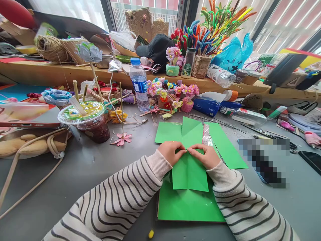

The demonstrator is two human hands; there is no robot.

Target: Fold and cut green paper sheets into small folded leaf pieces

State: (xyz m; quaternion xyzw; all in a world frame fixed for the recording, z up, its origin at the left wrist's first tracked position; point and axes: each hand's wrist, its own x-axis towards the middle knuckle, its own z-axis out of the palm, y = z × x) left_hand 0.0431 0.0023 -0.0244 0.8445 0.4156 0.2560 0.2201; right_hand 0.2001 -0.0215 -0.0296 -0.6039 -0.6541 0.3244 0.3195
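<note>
In the head view, a creased strip of green paper (pixel 190 175) lies upright in front of me, with a fold down its middle. My left hand (pixel 172 152) pinches it near the centre between thumb and forefinger. From the other side my right hand (pixel 206 156) pinches the same spot, the fingertips of both hands almost touching. Under the strip are more green sheets (pixel 185 207), on what looks like a clear plastic wrapper. Another green sheet (pixel 229 149) reaches out to the right. Part of the strip is hidden behind my fingers.
A lidded drink cup (pixel 94 129) and a pink paper flower on a stick (pixel 122 139) are at left. Behind stand a water bottle (pixel 140 87) and crocheted flowers (pixel 173 92). Thin wires (pixel 215 122) and a pixelated phone-like object (pixel 265 164) lie at right.
</note>
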